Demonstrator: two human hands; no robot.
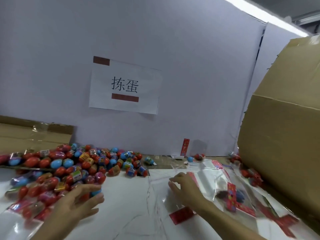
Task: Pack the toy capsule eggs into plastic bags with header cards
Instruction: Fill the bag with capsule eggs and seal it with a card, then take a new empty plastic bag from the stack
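A heap of red, blue and purple capsule eggs (72,163) covers the left half of the table. My left hand (81,198) reaches into the heap's near edge, and its fingers curl round a blue egg (97,191). My right hand (185,186) pinches the open mouth of a clear plastic bag (162,201) lying flat, with a red header card (181,216) at its near end. A stack of empty bags with red header cards (230,191) lies just right of that hand.
A big cardboard box (284,129) stands at the right. A flattened cardboard sheet (34,134) leans at the back left. A white partition with a paper sign (125,85) closes the back. Packed bags (26,210) lie at the near left. Loose eggs (190,159) sit by the wall.
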